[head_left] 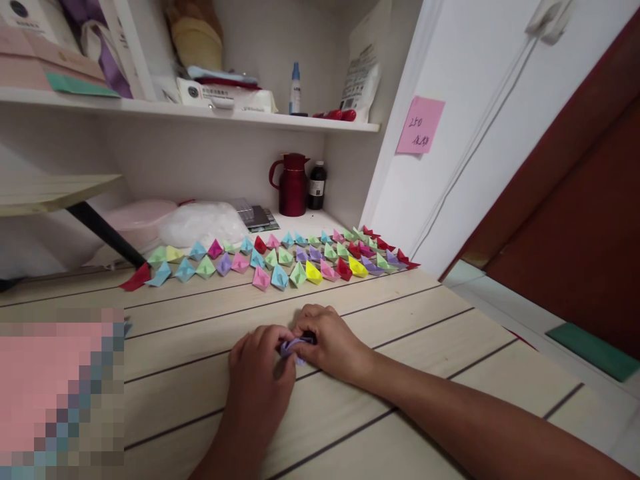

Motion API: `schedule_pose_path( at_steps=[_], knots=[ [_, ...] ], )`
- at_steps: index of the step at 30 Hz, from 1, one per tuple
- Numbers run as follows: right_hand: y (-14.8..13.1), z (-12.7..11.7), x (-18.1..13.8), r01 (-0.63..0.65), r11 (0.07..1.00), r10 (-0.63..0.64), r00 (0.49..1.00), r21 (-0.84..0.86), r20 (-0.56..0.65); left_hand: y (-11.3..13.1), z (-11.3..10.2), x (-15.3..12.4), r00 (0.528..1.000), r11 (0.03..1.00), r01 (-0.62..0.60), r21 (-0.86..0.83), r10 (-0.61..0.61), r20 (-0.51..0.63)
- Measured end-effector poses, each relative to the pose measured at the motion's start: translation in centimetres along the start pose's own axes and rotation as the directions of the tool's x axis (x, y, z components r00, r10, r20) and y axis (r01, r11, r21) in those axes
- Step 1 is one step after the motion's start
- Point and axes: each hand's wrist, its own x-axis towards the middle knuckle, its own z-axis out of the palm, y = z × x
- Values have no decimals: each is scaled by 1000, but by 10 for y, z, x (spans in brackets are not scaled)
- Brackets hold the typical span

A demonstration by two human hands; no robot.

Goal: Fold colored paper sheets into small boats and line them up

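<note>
A small piece of folded purple paper (289,348) is pinched between both hands, just above the striped wooden table. My left hand (263,357) grips its left side with thumb and fingers. From the right, my right hand (327,340) holds the other side, its fingers curled round the paper. Much of the paper is hidden by the fingers, so its folded shape is unclear. Beyond the hands stand rows of colourful folded paper boats, among them a yellow paper boat (313,272), a blue paper boat (280,277) and a pink paper boat (261,278).
The striped table (350,427) runs under both hands. A blurred pink patch (45,387) covers the left front. Behind the boats are a plastic bag (203,225), a dark red jug (293,187) and a dark bottle (317,187). A black table leg (105,233) slants at left.
</note>
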Motion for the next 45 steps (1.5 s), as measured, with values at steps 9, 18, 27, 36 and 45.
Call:
schedule_pose_path(
  at_steps=[9, 18, 27, 36, 45],
  knots=[
    [5, -12, 1, 52, 993, -66, 989, 108, 132, 11, -2, -3, 999, 995, 8, 100, -5, -35],
    [6, -31, -4, 73, 977, -123, 959, 198, 254, 8, -5, -4, 1000, 994, -16, 110, 14, 15],
    [1, -20, -4, 82, 994, -90, 988, 67, 125, 3, -3, -2, 998, 994, -34, 100, 28, 62],
    [2, -20, -7, 69, 996, -76, 991, 62, 111, 3, -4, -3, 998, 995, -10, 101, 4, 62],
    [1, -29, -8, 61, 998, -60, 991, -7, 121, 3, -5, -3, 997, 994, -30, 102, 23, 70]
  ],
)
